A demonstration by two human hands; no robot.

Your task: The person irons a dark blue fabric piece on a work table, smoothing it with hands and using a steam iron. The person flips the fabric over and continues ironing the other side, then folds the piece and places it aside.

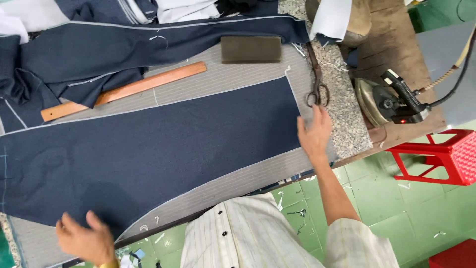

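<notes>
A large piece of dark navy cloth point(163, 144) lies flat over grey striped fabric point(233, 69) on the work table. My left hand point(84, 238) rests with spread fingers on the cloth's near left corner. My right hand point(314, 133) is open at the cloth's right edge, fingers apart, holding nothing. Just beyond its fingertips lie long metal scissors point(316, 79), handles toward me, shut.
A wooden ruler point(139, 87) lies diagonally at the back left, partly under more navy cloth point(99, 54). A dark rectangular block point(251, 49) sits at the back. An iron point(389, 99) with its cord rests at right. Red plastic stools point(441, 154) stand on the green floor.
</notes>
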